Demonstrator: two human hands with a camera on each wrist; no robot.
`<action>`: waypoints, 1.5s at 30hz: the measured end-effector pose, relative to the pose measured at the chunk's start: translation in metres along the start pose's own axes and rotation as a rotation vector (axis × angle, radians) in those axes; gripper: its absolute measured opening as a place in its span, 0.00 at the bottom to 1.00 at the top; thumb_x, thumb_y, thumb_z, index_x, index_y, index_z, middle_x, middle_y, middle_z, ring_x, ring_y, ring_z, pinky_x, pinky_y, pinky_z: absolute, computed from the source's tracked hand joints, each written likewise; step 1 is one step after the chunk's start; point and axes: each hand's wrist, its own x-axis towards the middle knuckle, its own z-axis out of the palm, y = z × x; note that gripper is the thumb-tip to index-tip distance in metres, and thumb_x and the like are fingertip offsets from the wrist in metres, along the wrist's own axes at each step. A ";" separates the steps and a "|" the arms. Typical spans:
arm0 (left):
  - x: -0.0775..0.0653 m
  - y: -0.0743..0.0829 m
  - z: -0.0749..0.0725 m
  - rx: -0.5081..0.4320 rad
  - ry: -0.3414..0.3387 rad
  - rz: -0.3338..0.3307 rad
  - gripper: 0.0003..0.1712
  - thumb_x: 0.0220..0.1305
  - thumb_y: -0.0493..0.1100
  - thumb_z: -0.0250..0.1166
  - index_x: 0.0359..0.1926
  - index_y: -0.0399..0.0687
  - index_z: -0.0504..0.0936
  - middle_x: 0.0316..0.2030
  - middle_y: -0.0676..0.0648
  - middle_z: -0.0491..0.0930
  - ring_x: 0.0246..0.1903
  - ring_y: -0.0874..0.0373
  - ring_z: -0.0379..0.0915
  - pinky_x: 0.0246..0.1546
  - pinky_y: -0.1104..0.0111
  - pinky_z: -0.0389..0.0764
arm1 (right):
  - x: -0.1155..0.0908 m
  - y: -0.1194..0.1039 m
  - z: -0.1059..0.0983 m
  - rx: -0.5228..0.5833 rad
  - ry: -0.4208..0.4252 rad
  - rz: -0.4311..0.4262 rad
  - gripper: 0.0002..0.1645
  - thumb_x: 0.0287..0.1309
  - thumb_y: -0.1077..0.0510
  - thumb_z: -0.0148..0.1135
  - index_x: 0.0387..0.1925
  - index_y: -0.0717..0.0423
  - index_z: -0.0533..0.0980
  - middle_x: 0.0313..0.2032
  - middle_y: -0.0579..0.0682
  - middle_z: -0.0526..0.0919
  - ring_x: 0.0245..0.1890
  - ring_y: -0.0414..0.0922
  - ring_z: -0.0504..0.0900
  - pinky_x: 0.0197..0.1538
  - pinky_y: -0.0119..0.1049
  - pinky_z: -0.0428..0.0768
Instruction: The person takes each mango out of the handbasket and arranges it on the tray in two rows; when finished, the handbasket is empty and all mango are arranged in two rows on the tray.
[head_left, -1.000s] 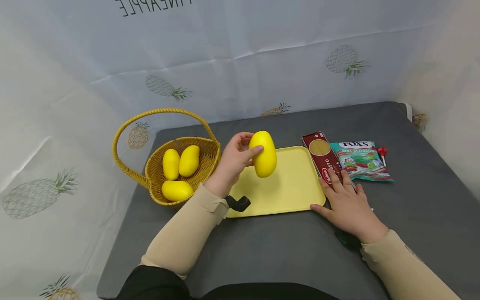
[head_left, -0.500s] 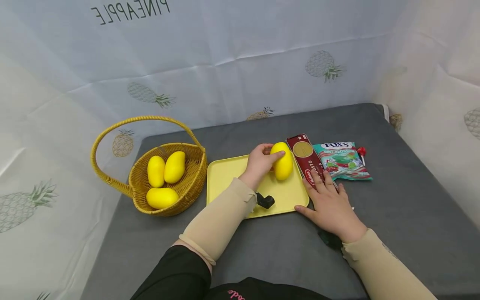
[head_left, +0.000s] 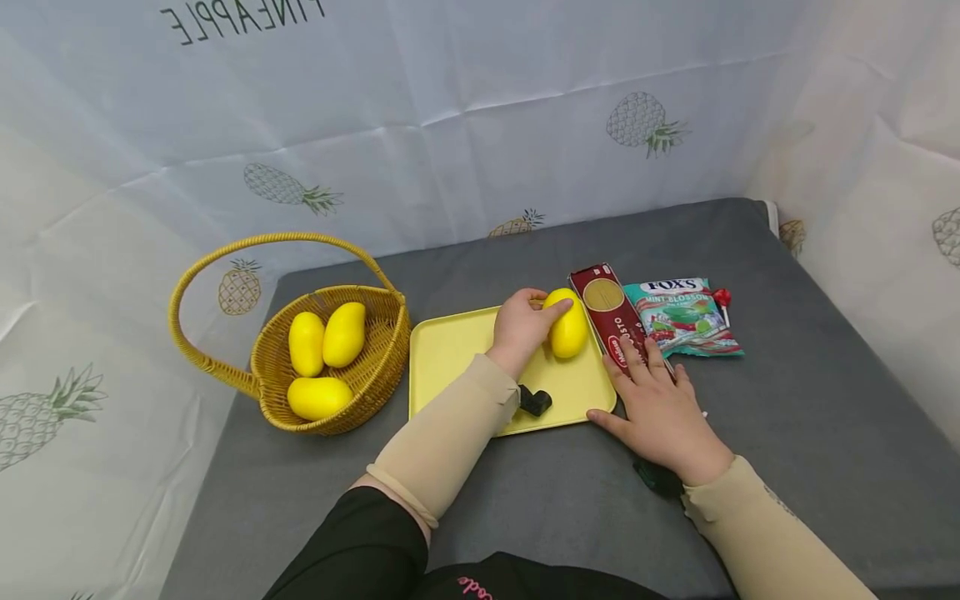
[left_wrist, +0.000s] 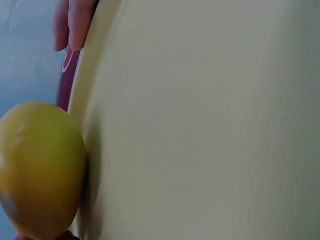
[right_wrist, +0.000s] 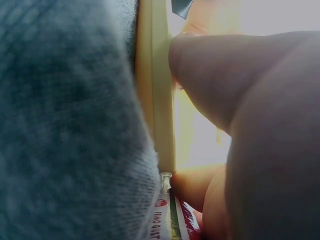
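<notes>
— While pinching a yellow mango (head_left: 568,325) between thumb and fingers of the left hand (head_left: 521,333), held it at the right side of the yellow tray (head_left: 450,342).
— Set down there, or held just above?
— Could not tell (saw only a shadow close beneath).
— And did what with the right hand (head_left: 663,417)?
— Rested it, fingers spread, on the near end of the dark red pack (head_left: 609,308), with thumb at the tray's near right corner, apart from the left hand.
— Noticed what else on the gray tabletop (head_left: 787,400)?
— Saw a teal candy bag (head_left: 682,317) beside the pack, with a red lollipop (head_left: 722,297) at its right edge. Left of the tray, saw a wicker basket (head_left: 378,383) holding three more mangoes (head_left: 345,335).
</notes>
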 end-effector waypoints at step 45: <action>-0.013 -0.083 -0.337 -0.653 -0.098 -0.507 0.45 0.87 0.71 0.37 0.92 0.60 0.37 0.91 0.49 0.33 0.90 0.52 0.34 0.89 0.50 0.48 | 0.000 0.006 0.002 0.044 -0.021 -0.021 0.64 0.67 0.24 0.67 0.86 0.61 0.60 0.86 0.73 0.49 0.86 0.77 0.39 0.74 0.88 0.47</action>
